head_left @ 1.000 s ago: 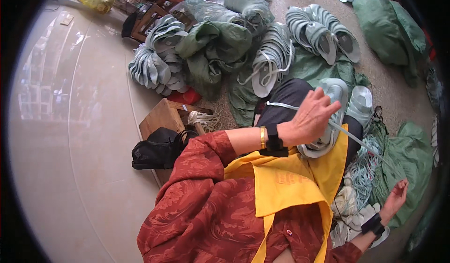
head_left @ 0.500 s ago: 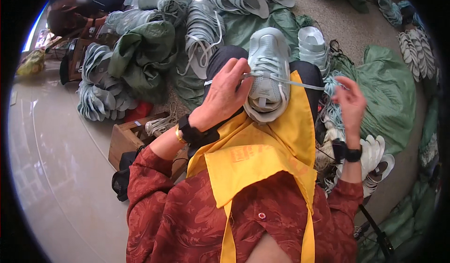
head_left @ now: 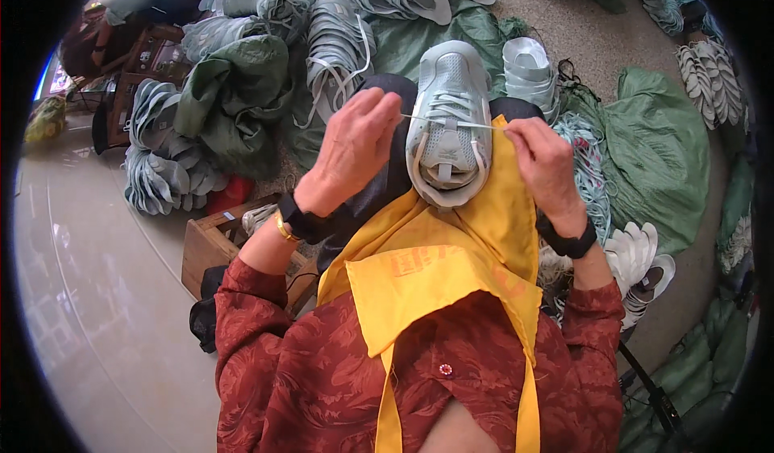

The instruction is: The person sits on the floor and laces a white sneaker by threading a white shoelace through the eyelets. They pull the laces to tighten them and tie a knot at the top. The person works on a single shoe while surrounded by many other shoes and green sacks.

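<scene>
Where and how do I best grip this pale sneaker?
Probably grip the sneaker by its heel, from your side: the toe points away and the heel lies nearest you, clear of the lace your left hand and right hand stretch across its middle.

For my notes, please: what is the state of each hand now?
Left hand: closed, holding a thin pale shoelace.
Right hand: closed, holding the same shoelace.

We see matt mesh on the shoe [head_left: 451,142], smooth cloth in the apron [head_left: 443,279], slightly shiny plastic in the green sack [head_left: 659,154], and glossy floor tiles [head_left: 121,267]
</scene>
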